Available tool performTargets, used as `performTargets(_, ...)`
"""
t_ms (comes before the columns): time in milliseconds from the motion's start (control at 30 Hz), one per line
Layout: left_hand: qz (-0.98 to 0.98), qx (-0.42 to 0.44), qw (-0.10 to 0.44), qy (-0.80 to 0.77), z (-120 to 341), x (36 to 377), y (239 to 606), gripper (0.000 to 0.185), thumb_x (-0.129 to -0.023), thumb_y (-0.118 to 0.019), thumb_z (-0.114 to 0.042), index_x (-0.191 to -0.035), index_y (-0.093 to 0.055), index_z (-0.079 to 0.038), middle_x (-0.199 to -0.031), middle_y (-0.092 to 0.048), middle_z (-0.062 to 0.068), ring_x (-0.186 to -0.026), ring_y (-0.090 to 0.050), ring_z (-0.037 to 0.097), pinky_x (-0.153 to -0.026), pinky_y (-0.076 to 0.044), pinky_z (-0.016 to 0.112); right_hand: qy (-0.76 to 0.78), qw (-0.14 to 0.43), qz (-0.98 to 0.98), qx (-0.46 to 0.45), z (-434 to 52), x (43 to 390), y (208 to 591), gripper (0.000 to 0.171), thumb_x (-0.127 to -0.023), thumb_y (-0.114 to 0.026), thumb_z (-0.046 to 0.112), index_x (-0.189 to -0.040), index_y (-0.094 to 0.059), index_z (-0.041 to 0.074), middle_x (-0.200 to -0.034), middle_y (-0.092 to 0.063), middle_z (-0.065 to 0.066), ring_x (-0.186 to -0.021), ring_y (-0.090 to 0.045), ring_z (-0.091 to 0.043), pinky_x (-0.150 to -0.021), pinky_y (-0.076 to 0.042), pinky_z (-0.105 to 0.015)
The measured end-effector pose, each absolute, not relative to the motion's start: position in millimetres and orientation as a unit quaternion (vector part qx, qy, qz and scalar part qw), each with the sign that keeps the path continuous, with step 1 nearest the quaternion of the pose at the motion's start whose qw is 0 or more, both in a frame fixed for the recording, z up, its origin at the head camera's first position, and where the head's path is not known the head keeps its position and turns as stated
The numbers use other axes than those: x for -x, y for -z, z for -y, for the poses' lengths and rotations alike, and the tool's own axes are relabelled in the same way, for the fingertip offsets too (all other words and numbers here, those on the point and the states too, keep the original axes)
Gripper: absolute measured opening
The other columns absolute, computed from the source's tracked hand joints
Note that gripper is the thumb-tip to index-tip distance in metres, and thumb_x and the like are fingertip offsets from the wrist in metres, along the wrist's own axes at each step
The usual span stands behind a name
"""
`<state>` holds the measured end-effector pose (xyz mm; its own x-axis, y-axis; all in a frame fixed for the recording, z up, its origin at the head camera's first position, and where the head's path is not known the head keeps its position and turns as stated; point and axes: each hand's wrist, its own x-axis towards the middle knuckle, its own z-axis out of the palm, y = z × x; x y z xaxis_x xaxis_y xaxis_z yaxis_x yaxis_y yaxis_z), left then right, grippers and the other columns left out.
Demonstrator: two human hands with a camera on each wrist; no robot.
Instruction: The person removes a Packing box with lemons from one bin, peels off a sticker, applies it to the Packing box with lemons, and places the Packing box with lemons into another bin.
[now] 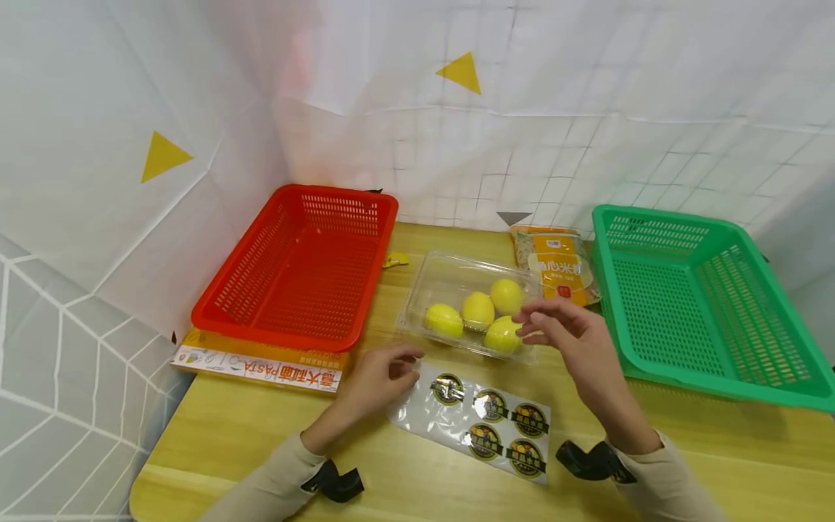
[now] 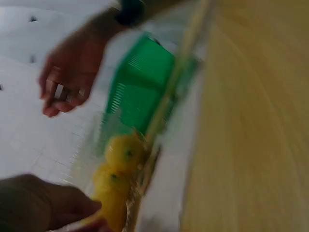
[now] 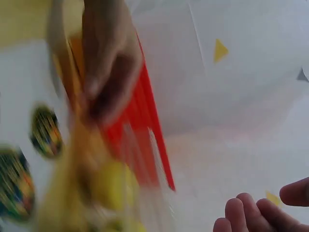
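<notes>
Several yellow lemons [image 1: 478, 312] lie in a clear plastic box [image 1: 430, 279] in the middle of the table. In front of it is a white sheet of stickers [image 1: 424, 420] with round black labels. My left hand [image 1: 381, 380] is at the sheet's upper left corner, fingers loosely bent, with nothing visible in them; whether it touches the sheet I cannot tell. Over the box's right end hovers my right hand [image 1: 580, 348], its fingers [image 3: 244, 212] relaxed and the thumb [image 3: 297, 192] apart from them. The left wrist view is blurred.
A red basket [image 1: 287, 337] stands on the left, above an orange pasta box [image 1: 274, 368]. On the right is a green basket [image 1: 717, 388], with an orange food packet [image 1: 557, 264] beside it. A small yellow wrapper [image 1: 396, 259] lies by the red basket.
</notes>
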<state>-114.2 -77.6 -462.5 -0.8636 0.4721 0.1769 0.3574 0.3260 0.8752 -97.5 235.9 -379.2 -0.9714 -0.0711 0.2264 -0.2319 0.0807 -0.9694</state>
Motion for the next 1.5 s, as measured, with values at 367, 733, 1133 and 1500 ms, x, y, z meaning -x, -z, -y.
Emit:
performTargets(367, -0.842, -0.412, 0.018, -0.349, 76, 114, 467, 0.035, -0.088, -0.076, -0.001, -0.123, -0.072, 0.003, -0.125, -0.069, 0.011, -0.119, -0.063, 0.027, -0.104, -0.049, 0.038, -0.686, -0.136, 0.701, -0.139, -191, 69, 437, 0.027, -0.106, -0.06, 0.009, -0.115, -0.064, -0.016, -0.107, -0.07, -0.028, -0.091, -0.071, -0.043, -0.079, -0.061, -0.049)
performTargets(733, -0.86, -0.406, 0.019, -0.309, 71, 110, 472, 0.044, -0.086, -0.084, -0.012, -0.126, -0.072, -0.002, -0.123, -0.061, 0.008, -0.117, -0.057, 0.024, -0.103, -0.049, 0.038, -0.653, -0.135, 0.736, -0.12, -187, 72, 462, 0.02, -0.104, -0.061, 0.007, -0.112, -0.069, -0.009, -0.108, -0.069, -0.027, -0.089, -0.07, -0.037, -0.075, -0.062, -0.042)
performTargets(1133, -0.871, -0.377, -0.02, -0.314, 63, 102, 484, 0.041, -0.084, -0.086, -0.016, -0.121, -0.073, -0.005, -0.117, -0.055, 0.007, -0.106, -0.054, 0.02, -0.092, -0.051, 0.035, -0.633, -0.098, 0.759, -0.121, -187, 73, 479, 0.032, -0.097, -0.066, -0.004, -0.126, -0.06, -0.015, -0.118, -0.066, -0.029, -0.085, -0.072, -0.032, -0.071, -0.062, -0.036)
performTargets(1500, -0.819, -0.363, 0.005, -0.445, 64, 107, 489, 0.02, -0.089, -0.077, 0.001, -0.107, -0.073, -0.008, -0.101, -0.07, 0.0, -0.09, -0.061, 0.014, -0.081, -0.053, 0.028, -0.636, -0.109, 0.753, -0.125, -188, 74, 479, 0.028, -0.097, -0.067, -0.003, -0.123, -0.063, -0.012, -0.113, -0.068, -0.026, -0.083, -0.071, -0.024, -0.07, -0.06, -0.033)
